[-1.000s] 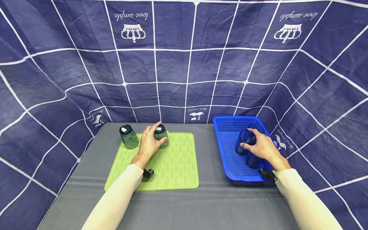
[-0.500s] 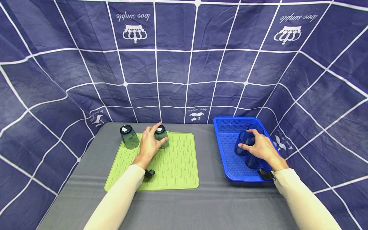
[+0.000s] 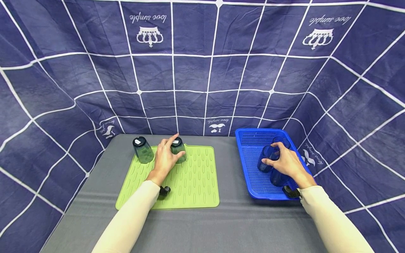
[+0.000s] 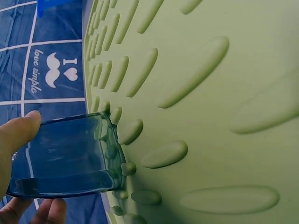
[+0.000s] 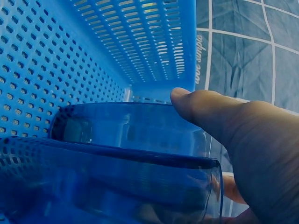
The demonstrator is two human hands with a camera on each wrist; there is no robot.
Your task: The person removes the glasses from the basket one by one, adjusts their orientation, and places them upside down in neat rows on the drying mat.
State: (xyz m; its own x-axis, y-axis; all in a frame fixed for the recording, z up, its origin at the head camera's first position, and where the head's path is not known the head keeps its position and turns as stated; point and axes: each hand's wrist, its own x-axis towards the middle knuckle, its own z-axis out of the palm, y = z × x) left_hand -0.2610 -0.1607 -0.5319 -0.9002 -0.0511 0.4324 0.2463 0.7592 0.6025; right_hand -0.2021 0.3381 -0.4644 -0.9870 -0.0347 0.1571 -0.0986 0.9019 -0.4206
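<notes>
My left hand (image 3: pixel 169 151) grips an upturned teal glass (image 3: pixel 179 150) standing on the green ribbed mat (image 3: pixel 196 179). In the left wrist view the thumb (image 4: pixel 18 130) and fingers (image 4: pixel 32 212) sit on opposite sides of this glass (image 4: pixel 65 156), whose rim rests on the mat (image 4: pixel 210 93). A second upturned teal glass (image 3: pixel 143 150) stands at the mat's far left corner. My right hand (image 3: pixel 275 160) holds a blue glass (image 3: pixel 265 158) inside the blue basket (image 3: pixel 250 140). The right wrist view shows the thumb (image 5: pixel 219 116) against that glass (image 5: pixel 131 135).
Two more blue glasses are in the basket, one behind the right hand (image 3: pixel 282 140) and one under it (image 3: pixel 278 178). Grey cloth covers the table (image 3: pixel 227 225). A navy checked fabric backdrop (image 3: pixel 202 70) closes in the back and both sides.
The right hand and its blue glass have shifted slightly left in the basket. The left hand stays on the teal glass.
</notes>
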